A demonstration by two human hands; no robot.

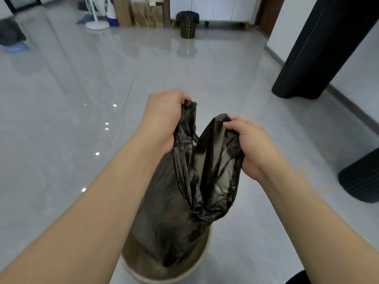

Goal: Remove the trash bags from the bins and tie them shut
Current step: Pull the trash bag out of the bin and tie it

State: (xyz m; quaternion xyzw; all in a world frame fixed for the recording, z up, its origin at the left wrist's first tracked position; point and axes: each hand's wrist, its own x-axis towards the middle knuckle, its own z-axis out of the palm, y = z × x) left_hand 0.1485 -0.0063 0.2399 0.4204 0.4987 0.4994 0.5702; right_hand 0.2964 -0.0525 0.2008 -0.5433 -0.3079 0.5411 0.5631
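Note:
A black trash bag (174, 212) hangs partly lifted out of a round pale bin (202, 261) at the bottom centre; the bag's lower end is still inside the bin. The bag's top is gathered into two ears. My left hand (164, 117) grips the left ear, held a little higher. My right hand (252, 144) grips the right ear. The two ears spread apart in a V above a bunched neck.
A second bin (187, 24) lined with a black bag stands far back by white cabinets. A dark column (320, 50) rises at the right, with another dark ribbed object (361, 179) at the right edge. A white fan base (97, 24) and cardboard stand at the back. The floor is glossy grey tile.

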